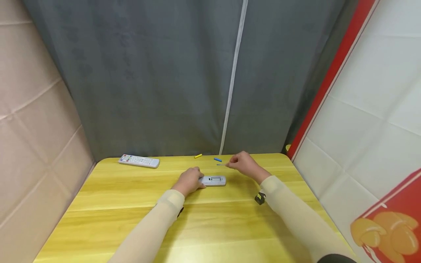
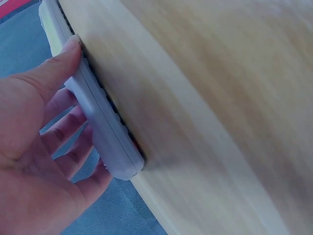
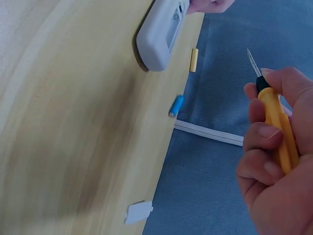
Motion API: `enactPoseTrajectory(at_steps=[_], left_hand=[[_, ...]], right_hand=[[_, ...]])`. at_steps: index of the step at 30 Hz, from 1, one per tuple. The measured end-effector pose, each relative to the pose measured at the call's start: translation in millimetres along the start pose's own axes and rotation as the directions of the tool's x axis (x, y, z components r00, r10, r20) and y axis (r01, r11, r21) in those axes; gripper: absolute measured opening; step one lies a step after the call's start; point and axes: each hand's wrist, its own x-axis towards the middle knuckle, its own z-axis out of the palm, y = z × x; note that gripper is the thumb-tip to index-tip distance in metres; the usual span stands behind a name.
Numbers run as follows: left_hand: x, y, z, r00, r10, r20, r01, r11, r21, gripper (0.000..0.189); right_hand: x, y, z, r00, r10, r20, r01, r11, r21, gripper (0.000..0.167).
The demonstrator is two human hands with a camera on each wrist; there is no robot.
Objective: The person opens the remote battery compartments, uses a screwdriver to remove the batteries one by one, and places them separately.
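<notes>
My left hand (image 1: 189, 181) grips a pale grey remote control (image 1: 214, 180) by one end, thumb on one long side and fingers on the other in the left wrist view. Its button side faces the table, and a rectangular recess shows in its upturned back. To the right, my right hand (image 1: 244, 163) holds a screwdriver (image 3: 275, 115) by its yellow handle. The metal tip points left, above the table and apart from the remote. Beyond the remote lie a blue battery (image 1: 217, 159) and a yellow battery (image 1: 198, 156).
A second remote control (image 1: 139, 160), buttons up, lies at the table's far left. A small white cover (image 3: 138, 212) lies near the table edge in the right wrist view. A grey curtain (image 1: 158, 80) hangs behind the wooden table (image 1: 131, 197), with walls at both sides.
</notes>
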Motion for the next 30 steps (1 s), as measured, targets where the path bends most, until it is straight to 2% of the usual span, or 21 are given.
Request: enactPoseTrajectory(at_steps=[6,12,20,30], left_hand=[[-0.3,2.8,-1.8,1.0,0.011,-0.013,-0.011,1.0,0.005,0.049],[-0.7,4.3,-3.4,1.0,0.002,-0.002,-0.002,1.0,0.0,0.05],[-1.7,3.2,-3.8,1.0,-0.009,0.001,0.009,1.0,0.009,0.051],[-1.0,0.1,1.7,1.0,-0.007,-0.003,0.007,1.0,0.002,0.05]], right_hand=[[-5.4,1.1,6.1,0.999,-0.017,-0.03,0.017,1.0,-0.009,0.02],[-10.5,5.7,13.2,0.999,-0.036,-0.036,0.037,0.999,0.017,0.012],[-18.7,5.7,17.8,0.997,-0.051,-0.057,0.05,0.999,-0.02,0.009],[-24.6,1.8,23.6,0.995,-0.01,-0.101,0.004,0.999,-0.054,0.006]])
